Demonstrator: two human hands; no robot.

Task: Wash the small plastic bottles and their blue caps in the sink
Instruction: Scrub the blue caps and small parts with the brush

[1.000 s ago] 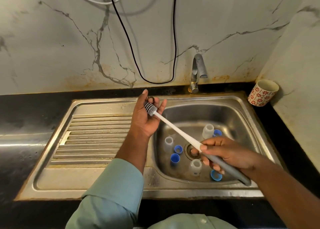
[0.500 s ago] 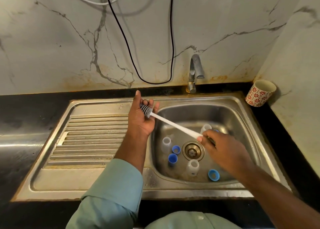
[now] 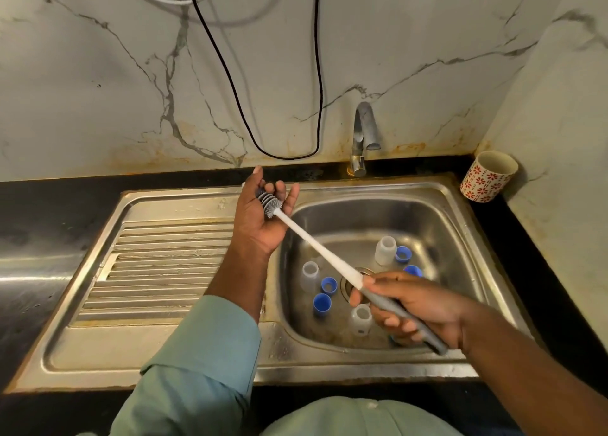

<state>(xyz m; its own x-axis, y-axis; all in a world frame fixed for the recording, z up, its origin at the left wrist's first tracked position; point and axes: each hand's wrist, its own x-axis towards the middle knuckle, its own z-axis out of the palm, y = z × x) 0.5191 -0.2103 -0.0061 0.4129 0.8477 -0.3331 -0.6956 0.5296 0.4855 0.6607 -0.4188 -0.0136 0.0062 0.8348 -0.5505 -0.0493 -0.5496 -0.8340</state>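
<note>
Above sink, brush between hands

Sink brushed steel, dull, stained. Bottles translucent plastic; caps glossy blue plastic. Wall polished marble. Bench glossy black stone. Sleeve matt cloth.

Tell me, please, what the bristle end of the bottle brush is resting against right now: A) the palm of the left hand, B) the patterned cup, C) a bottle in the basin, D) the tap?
A: the bottle brush lays its bristles in the left hand's open palm, while the right hand grips its grey handle.
</note>
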